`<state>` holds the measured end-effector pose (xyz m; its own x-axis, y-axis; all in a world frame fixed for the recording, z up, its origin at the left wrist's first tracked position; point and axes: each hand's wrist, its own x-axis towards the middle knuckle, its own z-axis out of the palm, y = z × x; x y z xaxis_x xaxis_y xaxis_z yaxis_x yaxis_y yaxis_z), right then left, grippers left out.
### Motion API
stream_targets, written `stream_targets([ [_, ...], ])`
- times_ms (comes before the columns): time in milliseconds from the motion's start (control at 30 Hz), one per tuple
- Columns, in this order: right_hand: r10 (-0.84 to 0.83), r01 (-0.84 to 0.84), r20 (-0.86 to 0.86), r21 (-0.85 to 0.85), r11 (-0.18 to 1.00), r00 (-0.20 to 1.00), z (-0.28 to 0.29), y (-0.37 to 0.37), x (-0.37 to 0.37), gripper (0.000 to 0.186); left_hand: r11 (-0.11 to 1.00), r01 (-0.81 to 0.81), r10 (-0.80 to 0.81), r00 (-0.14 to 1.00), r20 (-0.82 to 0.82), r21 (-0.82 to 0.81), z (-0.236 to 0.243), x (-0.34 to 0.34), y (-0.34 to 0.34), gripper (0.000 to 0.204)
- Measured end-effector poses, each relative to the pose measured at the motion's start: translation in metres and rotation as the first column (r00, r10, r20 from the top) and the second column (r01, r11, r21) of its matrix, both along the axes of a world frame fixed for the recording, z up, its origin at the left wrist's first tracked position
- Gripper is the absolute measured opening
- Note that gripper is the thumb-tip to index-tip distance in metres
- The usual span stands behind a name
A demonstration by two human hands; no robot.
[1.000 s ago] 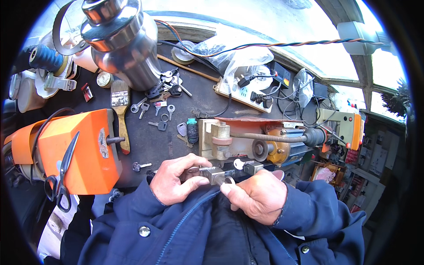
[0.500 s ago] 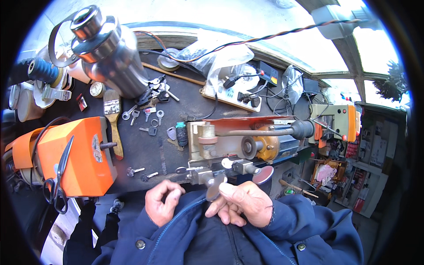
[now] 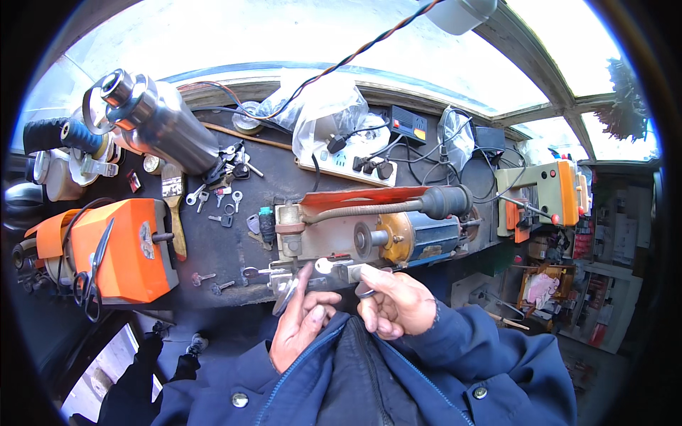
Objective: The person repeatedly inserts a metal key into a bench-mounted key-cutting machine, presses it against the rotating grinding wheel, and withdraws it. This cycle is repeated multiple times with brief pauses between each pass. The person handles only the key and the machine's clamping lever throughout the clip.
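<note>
A key cutting machine (image 3: 419,238) with a blue and yellow motor stands at the bench's front edge. Along its near side are two key clamps. One key with a round head (image 3: 250,272) lies at the left clamp; a pale key head (image 3: 324,265) shows beside the right clamp (image 3: 348,273). My left hand (image 3: 302,328) is at the left clamp's round knob (image 3: 285,297), its index finger stretched out against it, the other fingers loosely bent. With thumb and fingers, my right hand (image 3: 401,305) grips the right clamp's knob (image 3: 364,290), mostly covered.
Two loose keys (image 3: 203,278) lie left of the machine. Behind them are more keys (image 3: 231,167), a brush (image 3: 172,202) and a steel flask (image 3: 167,128). An orange machine (image 3: 131,248) with scissors (image 3: 92,277) stands left; a power strip (image 3: 348,163) with cables lies behind.
My right hand has left the left clamp's knob for the right one. My left hand has risen to the left knob and stretched its index finger. The whole view has shifted slightly.
</note>
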<state>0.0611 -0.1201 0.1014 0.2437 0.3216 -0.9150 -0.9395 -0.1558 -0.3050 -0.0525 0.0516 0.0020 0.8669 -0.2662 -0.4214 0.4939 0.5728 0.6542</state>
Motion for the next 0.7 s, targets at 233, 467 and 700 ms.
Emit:
stream_targets([
  [233,0.055,-0.036,-0.172,0.111,0.993,0.984,-0.006,-0.001,0.015,0.053,0.979,-0.193,0.183,0.976,-0.117,-0.073,0.005,0.036,-0.032,0.062],
  [467,0.139,-0.138,-0.017,0.057,0.989,0.990,-0.012,0.003,0.005,0.042,0.983,-0.179,0.181,0.980,-0.083,0.033,0.000,0.047,-0.038,0.036],
  [700,0.033,-0.019,-0.132,0.107,0.994,0.991,-0.010,0.004,0.005,0.051,0.975,-0.216,0.207,0.967,-0.148,-0.047,0.002,0.049,-0.037,0.033],
])
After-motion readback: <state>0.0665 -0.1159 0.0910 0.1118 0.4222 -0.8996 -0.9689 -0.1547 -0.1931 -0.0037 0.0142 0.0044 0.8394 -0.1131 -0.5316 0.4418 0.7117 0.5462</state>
